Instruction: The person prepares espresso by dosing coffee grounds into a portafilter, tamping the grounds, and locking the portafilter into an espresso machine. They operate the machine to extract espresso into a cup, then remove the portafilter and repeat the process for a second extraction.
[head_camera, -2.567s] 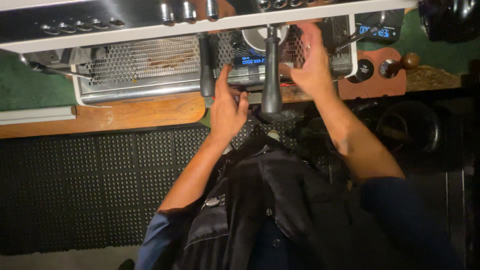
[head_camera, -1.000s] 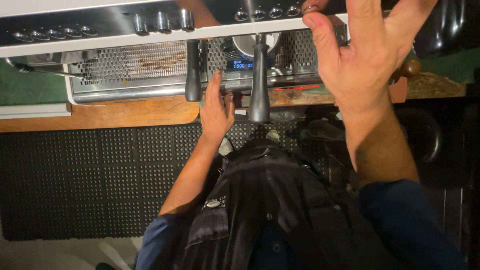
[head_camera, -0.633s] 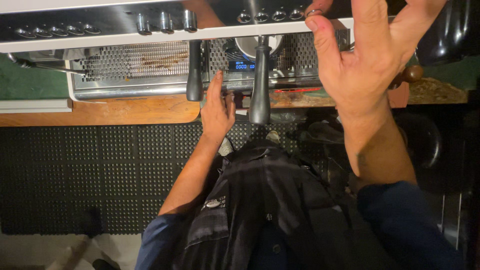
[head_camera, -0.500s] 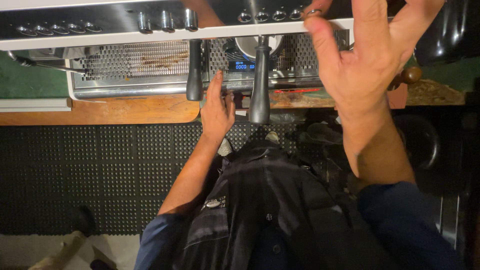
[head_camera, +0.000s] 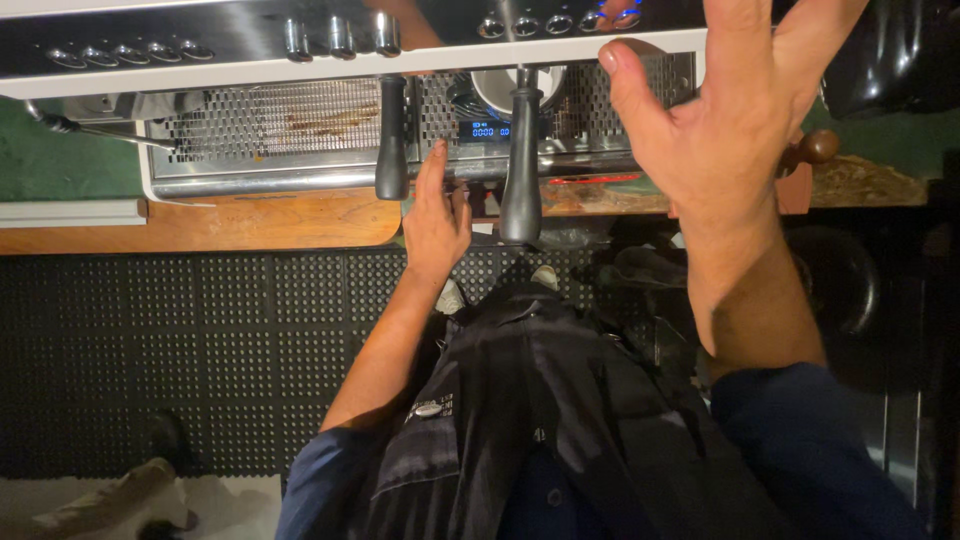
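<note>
Espresso machine (head_camera: 300, 130): it stands on the wooden desk (head_camera: 230, 222), two portafilter handles (head_camera: 521, 160) locked in at its front. The right hand (head_camera: 730, 110) is raised wide open and empty toward the top panel; the left hand (head_camera: 437, 215), open, rests flat by the drip tray. A button press seems in hand; a careful fingertip reach is called for.

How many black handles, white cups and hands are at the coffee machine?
Black handles: 2, one on the left and one on the right
White cups: 1, the cup on the drip tray
Hands: 2, left hand and right hand
Total: 5
</note>
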